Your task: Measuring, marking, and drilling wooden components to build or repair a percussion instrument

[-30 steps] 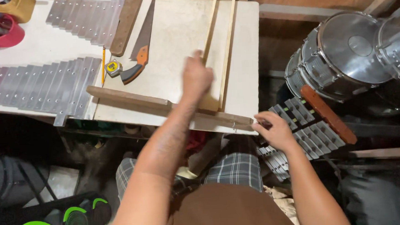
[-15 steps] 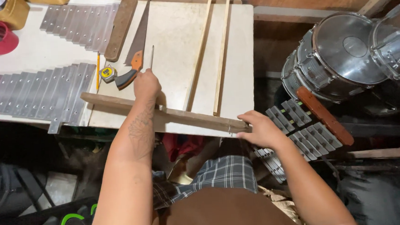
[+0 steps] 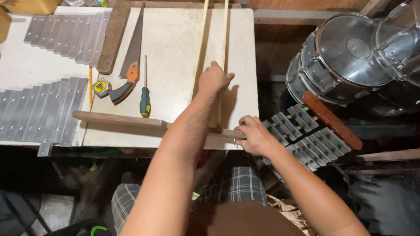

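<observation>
On the white surface (image 3: 177, 43) lie two thin wooden strips (image 3: 201, 46), one dark wooden bar (image 3: 119, 120) along the near edge, one handsaw (image 3: 131, 64), one screwdriver (image 3: 145, 98), one tape measure (image 3: 102, 87) and one pencil (image 3: 91, 83). The left hand (image 3: 213, 79) is closed around the right-hand strip (image 3: 225, 36). The right hand (image 3: 251, 135) is curled over the bar's right end at the surface's edge.
</observation>
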